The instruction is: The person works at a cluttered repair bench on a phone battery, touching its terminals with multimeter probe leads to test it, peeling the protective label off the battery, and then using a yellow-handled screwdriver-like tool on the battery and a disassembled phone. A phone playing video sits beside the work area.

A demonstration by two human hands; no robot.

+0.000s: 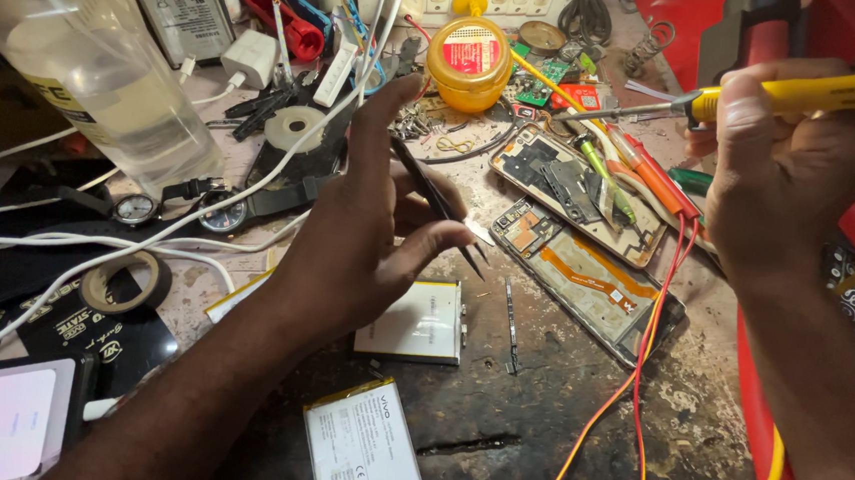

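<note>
Our left hand (pixel 364 221) pinches dark tweezers (pixel 440 206) above the opened phone (pixel 585 281) on the table (pixel 535 418), while our right hand (pixel 783 170) grips a yellow soldering iron (pixel 809 96).

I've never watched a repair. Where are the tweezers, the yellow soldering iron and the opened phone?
tweezers (pixel 437 203), head view, mid-shaft.
yellow soldering iron (pixel 819 92), head view, handle.
opened phone (pixel 585 276), head view, orange ribbon inside.

Bright, even overhead light, soft shadows, sharp centre, slight wide-angle stretch and dimness at edges.
</note>
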